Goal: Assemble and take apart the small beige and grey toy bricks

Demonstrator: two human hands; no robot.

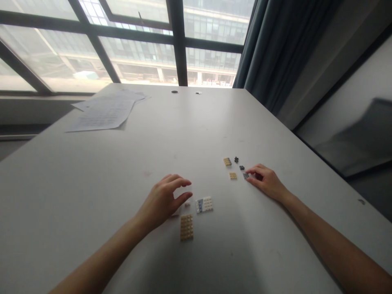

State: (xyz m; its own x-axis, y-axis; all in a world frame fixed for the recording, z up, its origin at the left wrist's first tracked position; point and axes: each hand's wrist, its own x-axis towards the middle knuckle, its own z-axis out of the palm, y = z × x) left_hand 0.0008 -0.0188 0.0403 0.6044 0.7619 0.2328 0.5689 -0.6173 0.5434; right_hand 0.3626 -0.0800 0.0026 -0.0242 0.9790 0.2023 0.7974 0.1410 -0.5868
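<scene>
My left hand (163, 199) hovers over the table with thumb and fingers apart, holding nothing I can see. Just right of it lies a toy building plate (204, 204), white with a blue-grey section. A tan studded plate (186, 227) lies below that hand, and a small pinkish piece (187, 204) sits under its thumb. Farther right, my right hand (266, 179) has thumb and forefinger closed on a small grey brick (246, 176) at the table surface. Around it are a small dark brick (241, 168), a black piece (236, 159), a small tan plate (233, 176) and a tan-and-grey plate (227, 161).
The white table (171, 143) reaches to the window (147, 57). Printed papers (105, 110) lie at its far left. Two round fittings, one a dark hole (174, 92), are at the far edge. A dark curtain (266, 53) hangs at the right.
</scene>
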